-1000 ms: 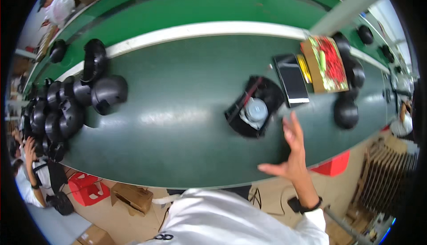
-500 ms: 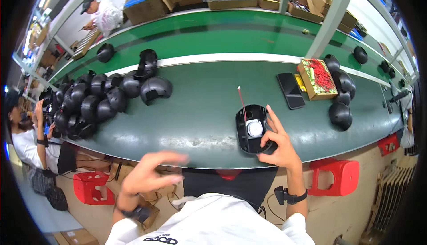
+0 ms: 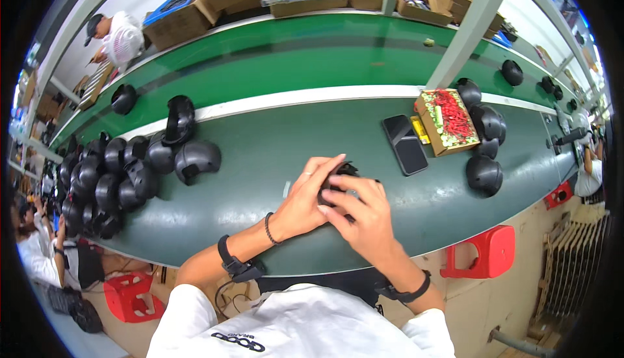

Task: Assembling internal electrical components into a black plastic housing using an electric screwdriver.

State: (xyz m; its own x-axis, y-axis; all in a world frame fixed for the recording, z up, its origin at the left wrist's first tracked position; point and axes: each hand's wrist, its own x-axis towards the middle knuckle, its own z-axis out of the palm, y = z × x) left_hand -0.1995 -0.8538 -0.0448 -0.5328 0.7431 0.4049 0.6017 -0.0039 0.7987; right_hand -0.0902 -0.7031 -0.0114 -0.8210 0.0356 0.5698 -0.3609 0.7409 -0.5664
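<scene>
Above the near part of the dark green worktable [image 3: 260,228], both hands meet on a small black rounded plastic shell [image 3: 333,185]. My left hand [image 3: 307,195] is closed along its left side, fingers pointing away from me. Over the right side curl the fingers of my right hand [image 3: 367,215], with thumb and fingertips pressed on the shell. The hands cover most of the shell, so its inside is largely hidden. A black phone [image 3: 405,145] lies beyond the right hand, beside a cardboard box [image 3: 450,122] of small red wired parts.
Several black domed shells [image 3: 140,179] are heaped at the left, with more [image 3: 485,176] by the box. Behind runs a green conveyor belt [image 3: 260,55] with a grey post [image 3: 465,33]. Red stools [image 3: 481,252] stand below the table edge. Other people [image 3: 123,36] sit nearby.
My left hand has come in from the left and closed on the shell. My right hand has shifted left with it; the white round part and red wire inside no longer show.
</scene>
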